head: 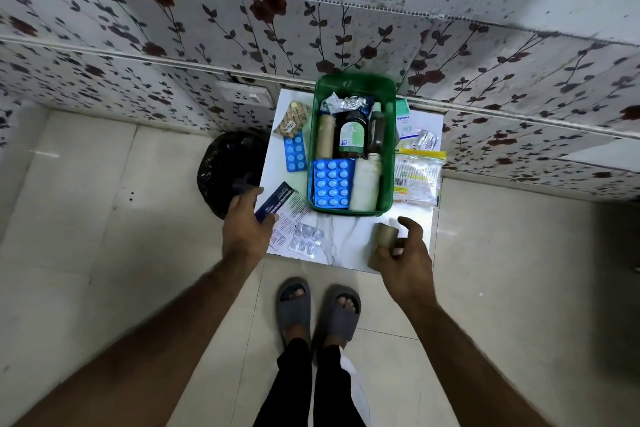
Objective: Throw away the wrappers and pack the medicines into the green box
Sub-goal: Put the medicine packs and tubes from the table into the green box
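Note:
A green box [388, 135] stands on a small white table [349, 239], holding bottles, a blue blister pack and crumpled foil. My left hand [244, 224] grips a dark blue and white dressing wrapper [280, 206] at the table's left front edge. A silver blister strip [306, 240] lies just right of it. My right hand [407, 255] closes around a tan roll [382, 246] at the table's right front corner. Left of the box lie a blue blister strip [295, 152] and a strip of tan tablets [292, 118].
A black bin bag [228, 166] sits on the floor left of the table. Right of the box are a white medicine carton [404, 121], foil sachets [424, 139] and a clear packet [417, 180]. The flowered wall is right behind. My sandalled feet [317, 308] stand before the table.

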